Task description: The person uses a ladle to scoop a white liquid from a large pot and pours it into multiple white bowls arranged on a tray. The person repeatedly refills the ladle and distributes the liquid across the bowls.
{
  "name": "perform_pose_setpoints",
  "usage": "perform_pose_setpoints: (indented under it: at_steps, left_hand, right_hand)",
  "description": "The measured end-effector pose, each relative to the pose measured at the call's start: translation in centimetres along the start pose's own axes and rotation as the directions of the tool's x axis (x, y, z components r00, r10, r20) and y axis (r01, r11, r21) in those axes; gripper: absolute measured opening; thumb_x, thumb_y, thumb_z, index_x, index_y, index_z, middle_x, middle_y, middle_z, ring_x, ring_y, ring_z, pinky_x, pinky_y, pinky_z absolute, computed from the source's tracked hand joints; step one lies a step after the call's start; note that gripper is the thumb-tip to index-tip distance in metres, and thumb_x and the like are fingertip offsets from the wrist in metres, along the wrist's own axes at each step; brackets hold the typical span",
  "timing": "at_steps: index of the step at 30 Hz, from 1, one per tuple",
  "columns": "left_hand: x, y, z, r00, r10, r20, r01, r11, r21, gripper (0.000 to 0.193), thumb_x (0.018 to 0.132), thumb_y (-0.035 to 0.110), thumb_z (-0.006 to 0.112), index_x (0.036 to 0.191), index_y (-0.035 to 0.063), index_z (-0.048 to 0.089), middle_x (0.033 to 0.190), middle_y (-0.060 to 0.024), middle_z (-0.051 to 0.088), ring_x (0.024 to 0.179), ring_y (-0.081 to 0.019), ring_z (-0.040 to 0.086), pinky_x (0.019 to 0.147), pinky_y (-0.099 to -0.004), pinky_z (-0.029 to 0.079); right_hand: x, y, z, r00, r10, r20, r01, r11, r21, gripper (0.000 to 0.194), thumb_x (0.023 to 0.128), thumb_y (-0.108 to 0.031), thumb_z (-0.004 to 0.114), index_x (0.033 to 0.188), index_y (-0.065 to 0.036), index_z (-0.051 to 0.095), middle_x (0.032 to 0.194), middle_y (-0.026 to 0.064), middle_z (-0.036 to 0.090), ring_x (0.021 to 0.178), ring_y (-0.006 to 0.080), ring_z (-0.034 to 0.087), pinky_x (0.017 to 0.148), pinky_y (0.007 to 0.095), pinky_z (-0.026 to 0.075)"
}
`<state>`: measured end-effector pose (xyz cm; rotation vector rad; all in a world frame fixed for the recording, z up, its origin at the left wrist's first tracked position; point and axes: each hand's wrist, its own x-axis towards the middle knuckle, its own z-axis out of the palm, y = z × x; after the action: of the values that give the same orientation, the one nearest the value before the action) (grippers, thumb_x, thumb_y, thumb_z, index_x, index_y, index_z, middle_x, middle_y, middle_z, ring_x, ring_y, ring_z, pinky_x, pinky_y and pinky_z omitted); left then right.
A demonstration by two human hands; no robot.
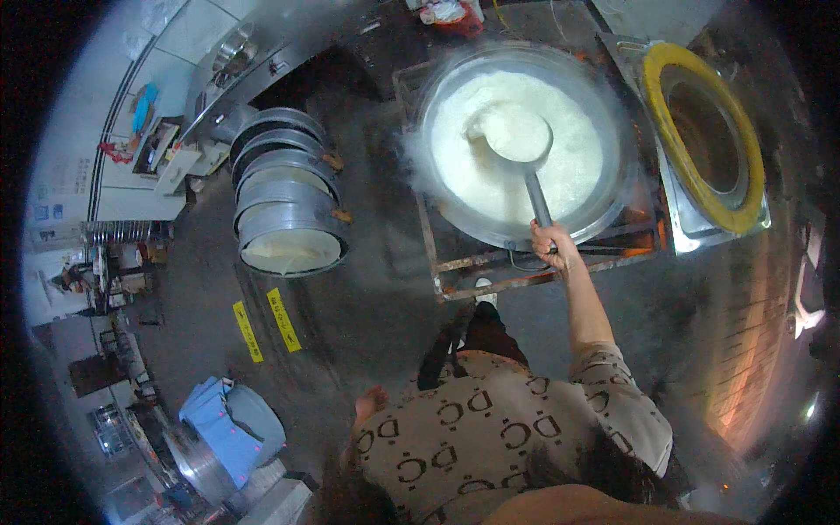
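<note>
My right hand (552, 245) is closed around the handle of a large metal ladle (538, 197). The ladle's round bowl, full of pale, whitish liquid, lies over a big steaming metal pot (607, 226). More of the same whitish liquid (564, 177) fills the pot, which sits in a rusty metal frame (472, 261). Low beside my body hangs my left hand (373, 399), away from the pot; its fingers show only in part, and I see nothing held in it.
Left of the pot stand several round metal vessels (292, 216) in a leaning row. A yellow-rimmed round opening (755, 164) lies at the right. Yellow strips (283, 320) mark the floor. A blue cloth (223, 426) hangs over a bluish bucket (259, 410) at the lower left.
</note>
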<state>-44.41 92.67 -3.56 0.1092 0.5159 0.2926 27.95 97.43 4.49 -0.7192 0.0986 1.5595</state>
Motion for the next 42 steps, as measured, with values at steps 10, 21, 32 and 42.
perform_pose_setpoints:
  at_steps: [10, 21, 32, 42]
  left_hand:
    - [1.2, 5.2, -1.6, 0.928, 0.109, -0.355, 0.269, 0.463, 0.845, 0.036, 0.093, 0.022, 0.051, 0.124, 0.0041, 0.048, 0.116, -0.01, 0.054, 0.096, -0.0238, 0.055, 0.074, -0.0399, 0.047]
    - [4.8, 8.1, -1.5, 0.735, 0.087, -0.672, 0.574, 0.446, 0.686, 0.023, 0.092, 0.016, 0.051, 0.112, 0.0048, 0.056, 0.094, -0.0036, 0.058, 0.079, -0.0159, 0.057, 0.061, -0.0349, 0.047]
    - [16.9, 1.7, 14.9, 0.802, -0.051, -0.596, 0.598, 0.08, 0.798, 0.022, 0.091, 0.013, 0.048, 0.108, 0.0035, 0.059, 0.081, -0.0025, 0.061, 0.064, -0.0107, 0.059, 0.049, -0.0242, 0.046]
    - [31.2, -23.8, 19.2, 0.611, -0.551, -0.568, 0.453, -0.345, 0.822, 0.02, 0.089, 0.013, 0.053, 0.106, 0.0054, 0.058, 0.082, -0.0038, 0.058, 0.07, -0.0179, 0.058, 0.062, -0.0312, 0.046]
  right_hand:
    - [-9.1, 3.3, 5.8, 0.973, -0.219, 0.079, 0.219, 0.976, 0.005, 0.032, 0.076, 0.0, 0.062, 0.103, 0.001, 0.046, 0.071, 0.0024, 0.047, 0.046, 0.0046, 0.039, 0.037, 0.02, 0.033]
    - [-27.6, 12.3, 9.4, 0.882, -0.459, 0.107, 0.454, 0.889, 0.064, 0.031, 0.076, 0.0, 0.061, 0.103, 0.001, 0.046, 0.071, 0.0017, 0.047, 0.046, 0.0035, 0.039, 0.035, 0.0185, 0.032]
    - [-49.9, 31.1, 9.5, 0.725, -0.675, -0.138, 0.687, 0.695, 0.213, 0.031, 0.078, 0.001, 0.059, 0.107, 0.004, 0.048, 0.069, 0.0028, 0.047, 0.043, 0.0041, 0.04, 0.033, 0.0188, 0.034]
    - [-68.2, 49.3, 8.4, 0.294, -0.877, -0.38, 0.953, 0.238, 0.188, 0.032, 0.077, 0.003, 0.058, 0.107, 0.003, 0.046, 0.07, 0.0031, 0.045, 0.048, 0.0044, 0.041, 0.036, 0.0193, 0.035]
